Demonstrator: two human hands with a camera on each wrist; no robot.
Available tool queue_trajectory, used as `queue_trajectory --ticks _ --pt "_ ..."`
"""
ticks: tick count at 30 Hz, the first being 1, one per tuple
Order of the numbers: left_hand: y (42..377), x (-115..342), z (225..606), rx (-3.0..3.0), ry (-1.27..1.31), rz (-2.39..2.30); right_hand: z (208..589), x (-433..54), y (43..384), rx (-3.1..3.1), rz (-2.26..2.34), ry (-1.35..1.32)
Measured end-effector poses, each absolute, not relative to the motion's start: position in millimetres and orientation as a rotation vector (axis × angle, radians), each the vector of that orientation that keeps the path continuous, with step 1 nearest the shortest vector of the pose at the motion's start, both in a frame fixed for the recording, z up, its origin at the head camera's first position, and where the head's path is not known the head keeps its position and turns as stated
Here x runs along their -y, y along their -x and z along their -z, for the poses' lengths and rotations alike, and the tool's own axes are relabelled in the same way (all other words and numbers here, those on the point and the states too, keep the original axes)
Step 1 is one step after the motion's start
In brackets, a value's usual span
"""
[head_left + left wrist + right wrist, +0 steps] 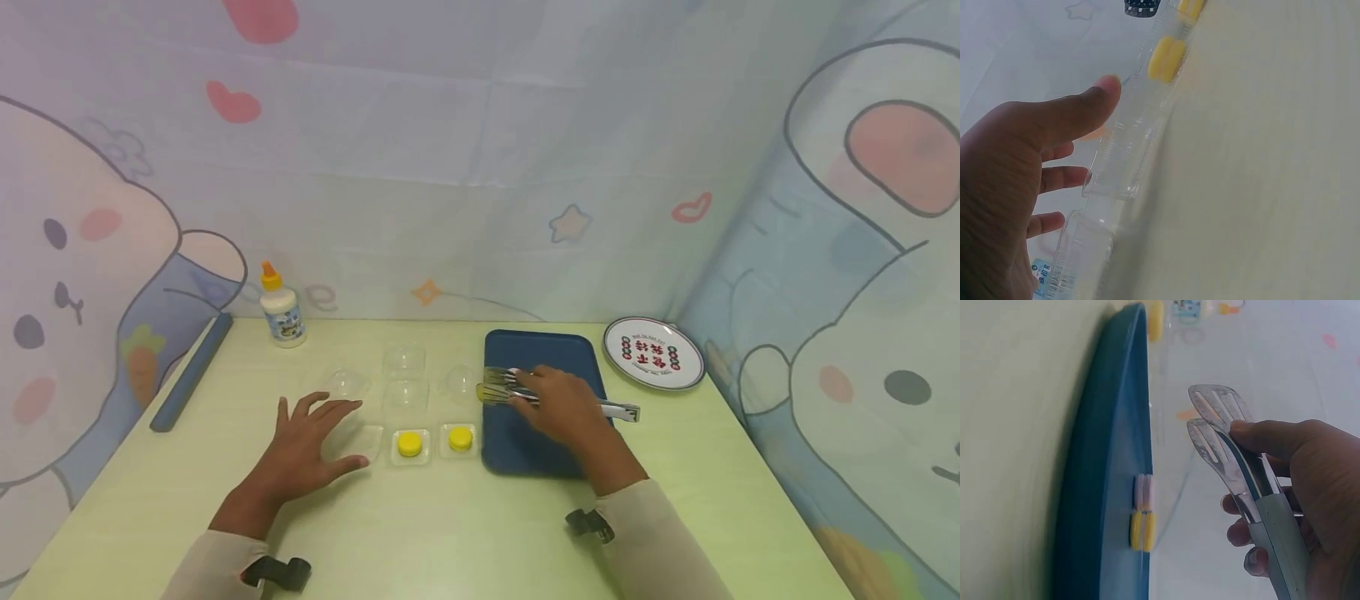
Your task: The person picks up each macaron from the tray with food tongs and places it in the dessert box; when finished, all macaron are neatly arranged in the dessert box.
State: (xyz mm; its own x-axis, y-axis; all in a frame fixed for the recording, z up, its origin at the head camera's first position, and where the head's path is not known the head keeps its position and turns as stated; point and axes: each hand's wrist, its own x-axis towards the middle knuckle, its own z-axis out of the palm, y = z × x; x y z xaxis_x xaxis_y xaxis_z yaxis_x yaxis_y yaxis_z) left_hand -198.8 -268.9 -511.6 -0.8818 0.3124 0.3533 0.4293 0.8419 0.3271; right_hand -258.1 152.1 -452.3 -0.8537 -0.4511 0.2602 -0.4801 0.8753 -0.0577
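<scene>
My right hand (558, 404) holds metal tongs (1260, 487) with slotted ends, over the blue tray (517, 454). The two slotted ends stand slightly apart with nothing between them. In the right wrist view, a pink macaron (1144, 492) and a yellow macaron (1142, 531) are on the tray. My left hand (303, 446) is spread beside a clear plastic piece (367, 443); whether it touches that piece I cannot tell. Between the hands, one yellow macaron (409, 444) and another yellow macaron (461, 438) sit in small clear square holders.
Behind the macarons stand clear plastic cups (406, 394), with a clear dome (347, 383) to their left and another dome (461, 382) to their right. A glue bottle (283, 312) is at the back left, near a blue-grey bar (193, 371). A printed plate (654, 353) lies right of the tray.
</scene>
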Motion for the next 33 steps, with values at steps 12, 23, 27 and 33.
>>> queue_trajectory --ticks 12,23,27,33 --pt "198.1 272.7 512.5 2.73 0.545 0.544 451.5 -187.4 272.9 2.854 -0.181 -0.522" --pt "195.7 272.7 513.2 2.745 0.53 0.538 452.0 -206.3 281.3 2.967 -0.151 -0.351" --pt "195.6 272.4 513.5 2.748 0.524 0.542 455.6 -207.7 283.8 2.954 -0.137 -0.35" --pt "196.6 273.0 514.1 2.738 0.524 0.539 463.4 -206.2 288.0 2.965 -0.099 -0.319"
